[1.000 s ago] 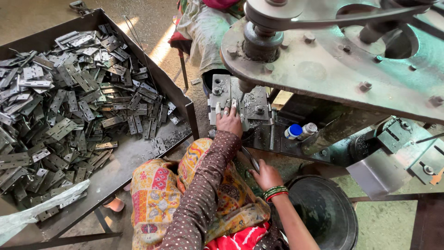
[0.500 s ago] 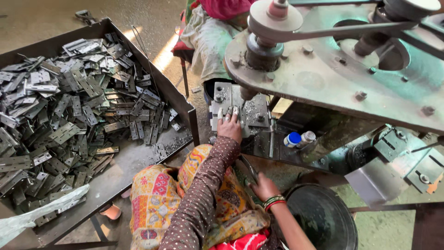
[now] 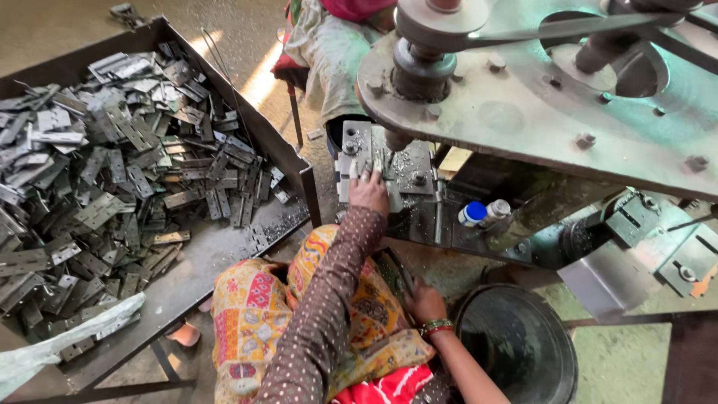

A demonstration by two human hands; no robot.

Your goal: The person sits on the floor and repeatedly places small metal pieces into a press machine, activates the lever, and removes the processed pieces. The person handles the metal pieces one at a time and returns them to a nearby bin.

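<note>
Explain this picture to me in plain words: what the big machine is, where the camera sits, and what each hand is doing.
The camera sits on the worker's head and looks down at their lap and arms. The large green metal machine has a pulley with a belt on top; its exact purpose cannot be told. The left hand reaches forward and presses a small metal piece onto the machine's work plate. The right hand rests low by the lap on a dark flat thing, next to a dark round bucket. To the left, a tray holds a heap of flat metal hinges.

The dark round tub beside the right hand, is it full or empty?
Empty, as far as visible: the tub shows only its bare dark inside wall near the right hand.
</note>
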